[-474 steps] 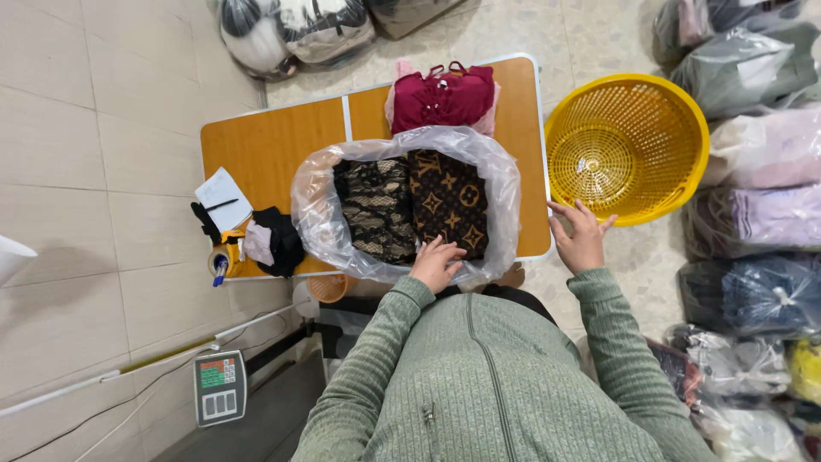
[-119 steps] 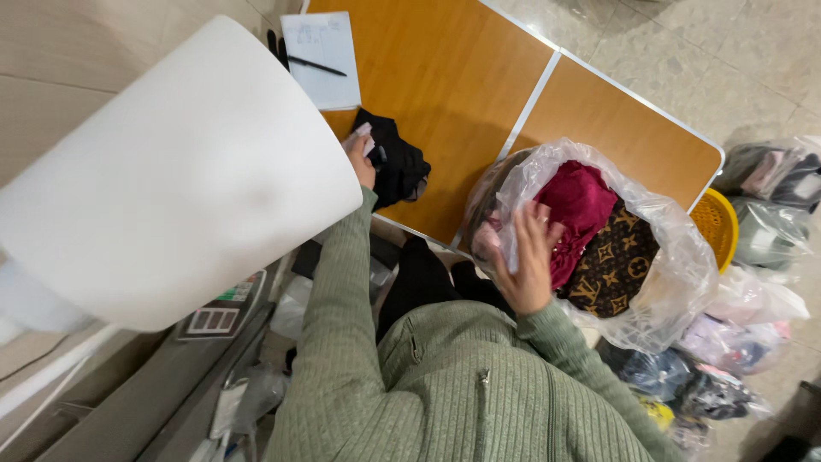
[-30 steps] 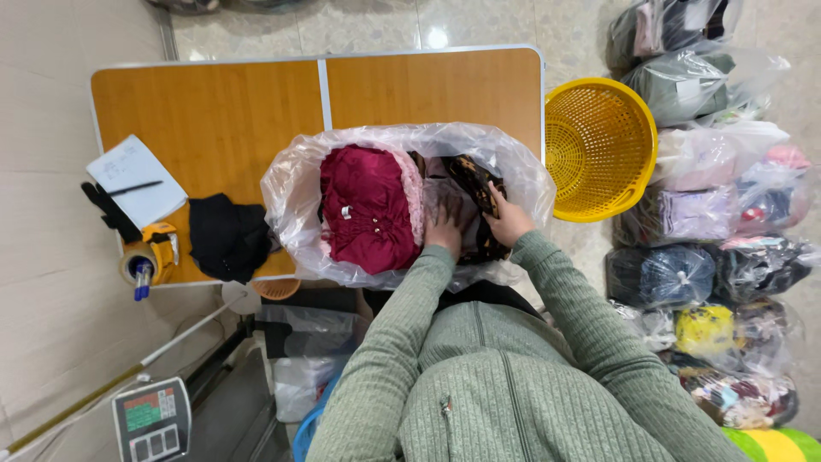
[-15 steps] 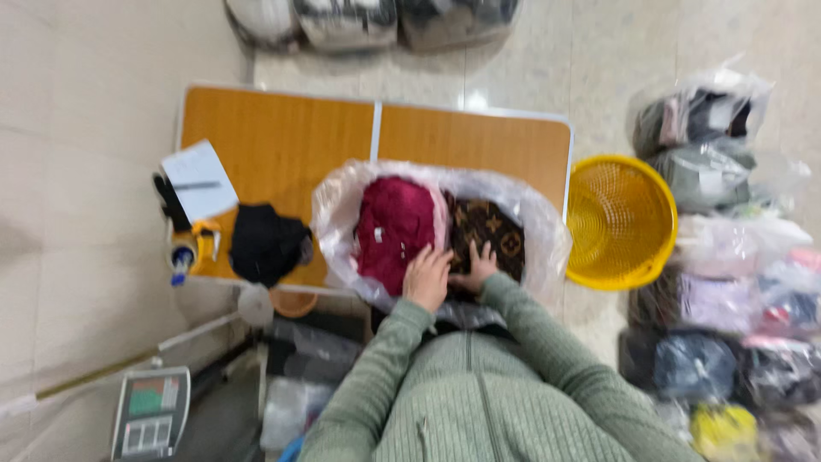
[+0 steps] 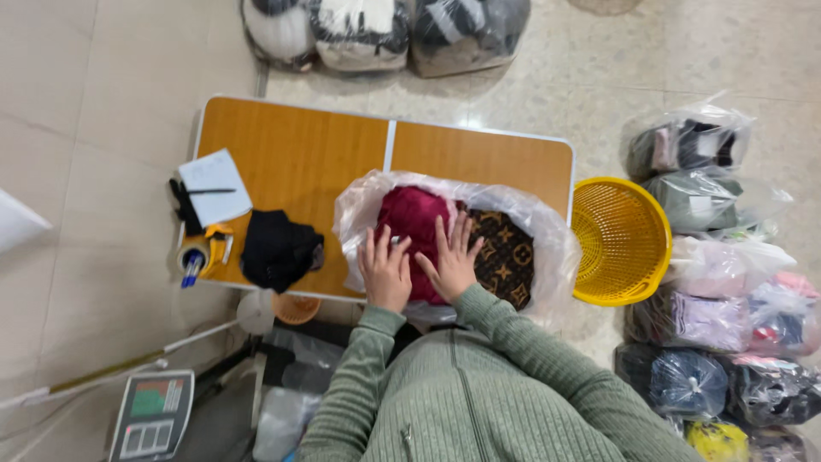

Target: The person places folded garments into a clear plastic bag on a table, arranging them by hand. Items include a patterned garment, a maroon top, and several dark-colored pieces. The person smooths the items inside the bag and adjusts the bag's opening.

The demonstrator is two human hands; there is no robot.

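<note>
A clear plastic bag [image 5: 547, 235] lies on the orange folding table [image 5: 308, 145], stuffed with a dark red garment [image 5: 410, 214] and a brown patterned garment [image 5: 509, 252]. My left hand [image 5: 385, 269] lies flat with fingers spread on the near left part of the bag, over the red garment. My right hand [image 5: 453, 257] presses flat beside it, on the seam between the red and the brown garment. Neither hand grips anything.
A black garment [image 5: 278, 248], a white notepad with a pen [image 5: 214, 184] and a tape roll [image 5: 195, 255] lie on the table's left part. A yellow basket [image 5: 620, 239] stands right of the table. Filled plastic bags [image 5: 710, 282] line the floor. A scale [image 5: 154, 415] sits lower left.
Both hands have shifted left and spread flat on the bag, over the red garment. The view has swung, so the table and basket sit differently in the picture.
</note>
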